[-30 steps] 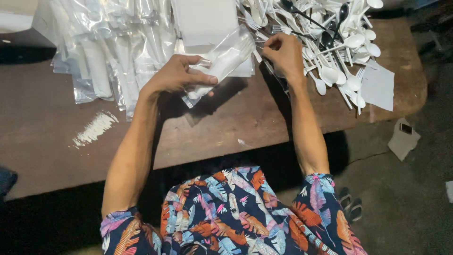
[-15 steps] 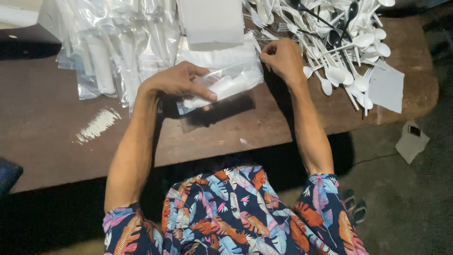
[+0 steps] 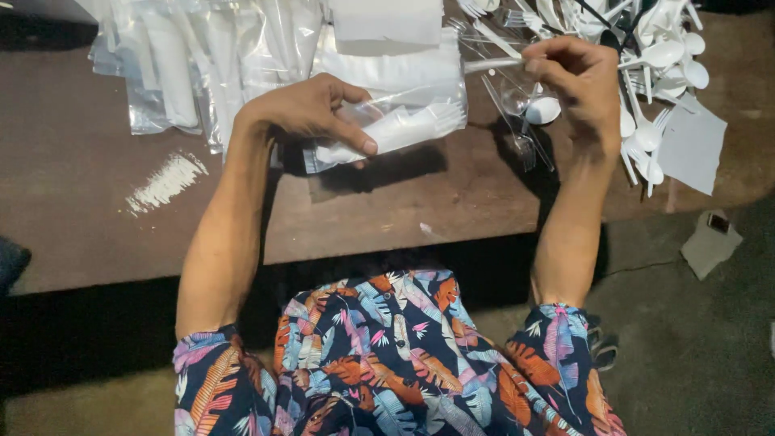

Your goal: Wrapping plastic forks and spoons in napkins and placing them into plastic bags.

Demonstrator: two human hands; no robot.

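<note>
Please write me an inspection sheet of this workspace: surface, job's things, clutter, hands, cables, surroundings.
Surface: brown wooden table with a white smear.
Job's things: clear plastic packet holding white cutlery; white plastic utensil.
Clutter: pile of loose white spoons and forks; heap of filled clear bags; white paper sheet.
Hands: left hand grips the packet; right hand pinches the utensil.
Cables: nothing seen.
Surroundings: dark floor with a paper scrap.

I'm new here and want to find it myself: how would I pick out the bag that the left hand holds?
Start at the brown table and the heap of clear bags along its far edge. The bag lies just in front of that heap, under the left hand. Unlike its neighbours, it is pinned by a thumb and has white cutlery inside.
</note>
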